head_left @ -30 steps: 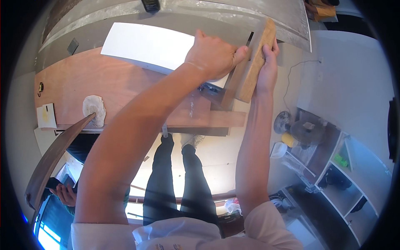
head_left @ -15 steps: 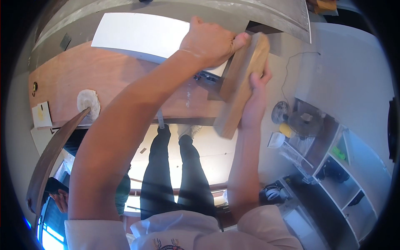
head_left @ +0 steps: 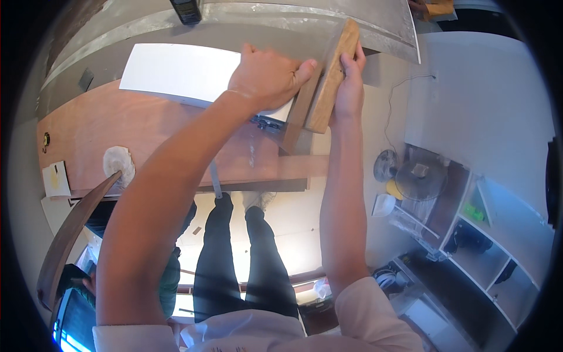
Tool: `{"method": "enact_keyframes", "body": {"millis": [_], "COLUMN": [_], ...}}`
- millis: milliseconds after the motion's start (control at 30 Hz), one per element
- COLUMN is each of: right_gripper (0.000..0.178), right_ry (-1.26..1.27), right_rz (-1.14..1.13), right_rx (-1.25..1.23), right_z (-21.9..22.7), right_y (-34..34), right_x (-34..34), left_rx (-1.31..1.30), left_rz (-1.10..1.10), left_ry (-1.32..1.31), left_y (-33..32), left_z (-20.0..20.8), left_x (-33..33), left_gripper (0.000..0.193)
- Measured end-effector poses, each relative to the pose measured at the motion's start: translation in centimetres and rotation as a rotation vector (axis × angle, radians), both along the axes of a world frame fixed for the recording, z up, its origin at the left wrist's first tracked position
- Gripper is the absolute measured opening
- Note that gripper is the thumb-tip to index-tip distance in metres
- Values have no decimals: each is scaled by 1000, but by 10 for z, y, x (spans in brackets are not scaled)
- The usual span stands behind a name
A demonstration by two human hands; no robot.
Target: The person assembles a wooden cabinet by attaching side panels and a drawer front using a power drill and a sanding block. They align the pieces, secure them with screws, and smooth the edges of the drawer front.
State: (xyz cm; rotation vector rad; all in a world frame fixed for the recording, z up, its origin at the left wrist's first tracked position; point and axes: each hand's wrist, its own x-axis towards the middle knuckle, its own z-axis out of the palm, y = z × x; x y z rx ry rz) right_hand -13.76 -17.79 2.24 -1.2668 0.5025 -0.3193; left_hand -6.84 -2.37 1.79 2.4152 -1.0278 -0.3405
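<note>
A tan wooden block [head_left: 334,82] is gripped in my right hand [head_left: 350,88], thumb on its near face and fingers around the far side. Its long side lies along a darker brown wooden strip [head_left: 301,105] at the right end of a long white box-like panel [head_left: 179,70]. My left hand [head_left: 267,79] bears down over that white end, its thumb reaching to the brown strip. The other left fingers are bent and partly blurred; their tips are hard to see. Below the hand, dark metal hardware [head_left: 268,124] shows at the panel's underside.
The panel rests above a reddish plywood tabletop [head_left: 158,129]. A whitish round pad [head_left: 119,164], a tape measure [head_left: 46,139] and a ruler [head_left: 216,179] are on or by it. A fan [head_left: 419,176] and shelving [head_left: 478,252] stand right. Another person's sleeve [head_left: 440,8] shows far right.
My right hand and the block have moved away from me along the brown strip. My left hand stays on the white panel. The view has shifted, and a dark container appears at the top.
</note>
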Motion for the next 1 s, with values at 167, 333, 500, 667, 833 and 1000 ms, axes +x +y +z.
{"method": "enact_keyframes", "body": {"millis": [167,333,500,667,833,1000], "right_gripper": [65,65,66,68,68,68], "right_ry": [14,11,38,45,39,34], "right_rz": [10,21,36,46,72,22], "right_rx": [-29,-20,-55,-72,-121,-66], "right_z": [5,2,4,4,3,1], "right_y": [-3,-9,-8,-9,-12,-9], "right_x": [12,23,23,21,25,24], "left_rx": [7,10,-6,-8,-7,-9], "left_rz": [0,3,4,0,15,5], "left_ry": [40,30,60,24,-7,65], "left_y": [2,2,2,2,1,2], "left_z": [1,0,0,-2,-2,0], "left_x": [0,0,2,0,0,1], "left_gripper": [66,66,65,65,65,67]}}
